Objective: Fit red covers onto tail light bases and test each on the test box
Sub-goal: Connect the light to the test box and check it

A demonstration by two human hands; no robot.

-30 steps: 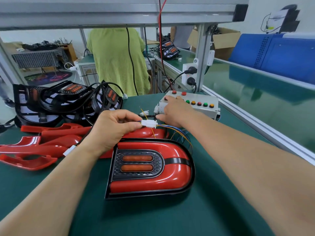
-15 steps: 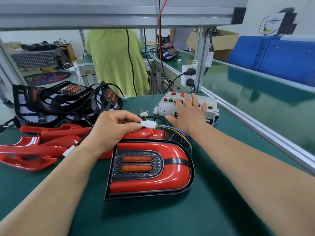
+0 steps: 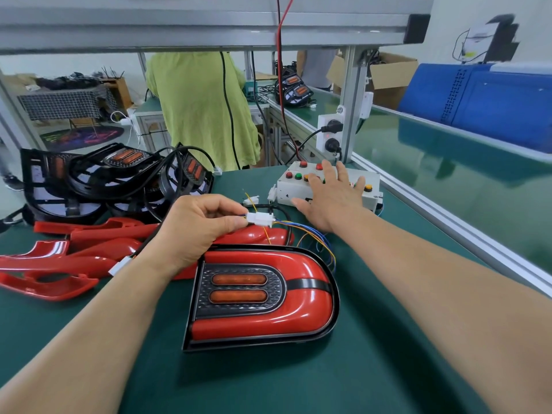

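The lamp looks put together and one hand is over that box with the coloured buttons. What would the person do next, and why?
Probably press a button on the test box with the right hand. Its straight fingers are spread over the button row, the left hand pinches the white plug, and the covered tail light shows no clearly lit lamps yet.

The right hand point(image 3: 331, 201) hides much of the top of the test box point(image 3: 287, 190).

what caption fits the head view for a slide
Left hand pinches white plastic connector; right hand spreads over white button test box.
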